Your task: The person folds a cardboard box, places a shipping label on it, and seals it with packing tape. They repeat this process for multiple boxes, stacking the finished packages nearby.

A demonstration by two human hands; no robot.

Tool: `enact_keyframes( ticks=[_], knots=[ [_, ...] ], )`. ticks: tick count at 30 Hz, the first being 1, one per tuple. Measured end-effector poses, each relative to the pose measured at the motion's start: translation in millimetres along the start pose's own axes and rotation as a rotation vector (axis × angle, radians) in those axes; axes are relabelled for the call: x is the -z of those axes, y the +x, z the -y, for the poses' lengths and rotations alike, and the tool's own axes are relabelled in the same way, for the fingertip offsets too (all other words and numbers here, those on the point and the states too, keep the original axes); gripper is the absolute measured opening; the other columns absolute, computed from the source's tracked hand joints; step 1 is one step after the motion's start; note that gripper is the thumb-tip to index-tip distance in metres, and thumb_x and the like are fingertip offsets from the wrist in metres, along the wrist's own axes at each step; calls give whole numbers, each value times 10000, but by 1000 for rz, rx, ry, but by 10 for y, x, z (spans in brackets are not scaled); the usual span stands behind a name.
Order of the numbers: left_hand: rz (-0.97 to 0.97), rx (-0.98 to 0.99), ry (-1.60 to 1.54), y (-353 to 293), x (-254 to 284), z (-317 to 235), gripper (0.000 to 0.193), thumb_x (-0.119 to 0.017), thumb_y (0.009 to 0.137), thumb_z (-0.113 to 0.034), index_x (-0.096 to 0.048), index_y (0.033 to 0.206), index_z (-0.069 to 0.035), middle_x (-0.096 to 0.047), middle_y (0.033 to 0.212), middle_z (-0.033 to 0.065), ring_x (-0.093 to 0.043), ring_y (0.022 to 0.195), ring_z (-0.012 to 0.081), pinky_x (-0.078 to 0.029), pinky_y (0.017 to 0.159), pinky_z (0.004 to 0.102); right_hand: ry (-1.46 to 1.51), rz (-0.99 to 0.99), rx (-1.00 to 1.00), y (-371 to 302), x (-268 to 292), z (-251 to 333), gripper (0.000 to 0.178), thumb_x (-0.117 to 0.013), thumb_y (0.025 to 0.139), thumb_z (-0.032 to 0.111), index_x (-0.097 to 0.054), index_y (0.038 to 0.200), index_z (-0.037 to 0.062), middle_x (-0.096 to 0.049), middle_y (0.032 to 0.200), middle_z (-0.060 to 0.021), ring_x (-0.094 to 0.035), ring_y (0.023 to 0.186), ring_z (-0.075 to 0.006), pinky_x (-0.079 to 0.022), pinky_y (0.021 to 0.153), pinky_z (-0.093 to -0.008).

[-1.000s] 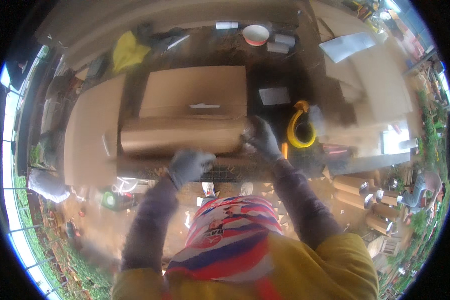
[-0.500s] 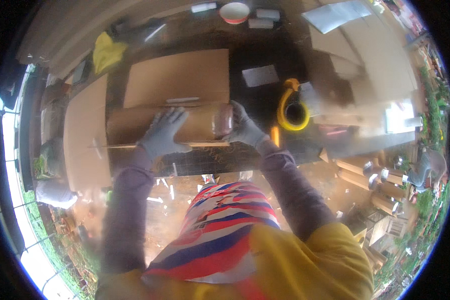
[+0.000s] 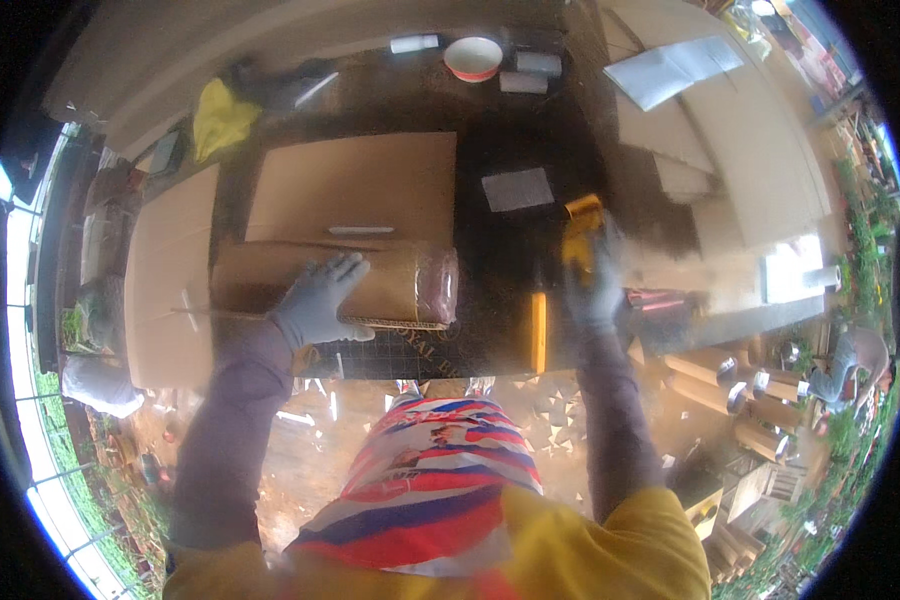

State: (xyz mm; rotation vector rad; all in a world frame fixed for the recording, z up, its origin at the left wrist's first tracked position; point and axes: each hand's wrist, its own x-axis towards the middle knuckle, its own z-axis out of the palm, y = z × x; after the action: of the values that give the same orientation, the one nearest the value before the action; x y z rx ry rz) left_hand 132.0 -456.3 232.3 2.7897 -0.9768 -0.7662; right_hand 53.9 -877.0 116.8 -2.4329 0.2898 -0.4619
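My gloved left hand [image 3: 320,300] lies with fingers spread on a long brown cardboard package [image 3: 385,285] at the near side of the dark table. Clear tape shines over the package's right end. Farther right, my gloved right hand [image 3: 595,285] is closed around a yellow tape dispenser [image 3: 580,245]; motion blurs the fingers, and the hand covers most of the tool. Between the package and that hand lies a yellow-orange strip, perhaps a ruler or cutter [image 3: 539,335]. Behind the package rests a flat cardboard sheet [image 3: 355,185] with a thin whitish stick [image 3: 361,230] on its near edge.
Another cardboard sheet [image 3: 170,290] stands at the left, below a yellow cloth [image 3: 220,118]. A red-and-white bowl [image 3: 473,60] and white rolls [image 3: 538,63] sit at the back. Cardboard sheets [image 3: 760,170] fill the right side. Another person [image 3: 845,365] is at the far right.
My right hand has left the package's taped end and moved right onto the tape dispenser. My left hand stays on the package. The whole view has shifted slightly.
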Motion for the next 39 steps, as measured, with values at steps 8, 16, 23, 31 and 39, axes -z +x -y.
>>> enact_keyframes(
  ticks=[8, 16, 23, 31, 39],
  knots=[
    [51, 43, 9, 20, 36, -39, 1095, -719, 668, -678, -338, 1476, -44, -298, 1550, 184, -279, 1438, 336, -244, 1134, 562, 1279, 321, -453, 973, -117, 483, 305, -626, 935, 165, -625, 1180, -17, -674, 1070, -98, -649, 962, -172, -543, 825, -307],
    [3, 56, -88, 22, 34, -16, 974, -690, 737, -645, -412, 1426, -15, -402, 1483, 195, -375, 1380, 343, -316, 1121, 485, 1058, 780, 13, 1567, -1183, 435, 334, -527, 995, 194, -578, 1255, -10, -654, 1148, -108, -646, 1014, -171, -519, 915, -313],
    [8, 57, -137, 115, 19, 31, 885, -667, 796, -593, -437, 1401, 10, -445, 1446, 222, -437, 1338, 339, -352, 1111, 410, 920, 528, -184, 288, 520, -182, 388, -567, 963, 230, -574, 1277, 1, -633, 1213, -151, -625, 1080, -206, -484, 976, -342],
    [-17, 104, -173, 83, -78, 3, 898, -666, 800, -592, -420, 1414, 15, -449, 1442, 225, -440, 1335, 344, -367, 1098, 421, 477, 515, 1, -1568, -632, 725, 401, -584, 938, 264, -603, 1255, 19, -642, 1198, -185, -611, 1117, -267, -460, 998, -383],
    [-82, 32, -45, 55, -45, -8, 1000, -681, 732, -676, -429, 1401, 22, -464, 1421, 239, -478, 1294, 365, -411, 1060, 445, 842, 276, -669, -1209, 713, 1542, 325, -672, 830, 63, -652, 1133, -51, -668, 1143, -141, -641, 1036, -206, -520, 916, -339]
  ],
)
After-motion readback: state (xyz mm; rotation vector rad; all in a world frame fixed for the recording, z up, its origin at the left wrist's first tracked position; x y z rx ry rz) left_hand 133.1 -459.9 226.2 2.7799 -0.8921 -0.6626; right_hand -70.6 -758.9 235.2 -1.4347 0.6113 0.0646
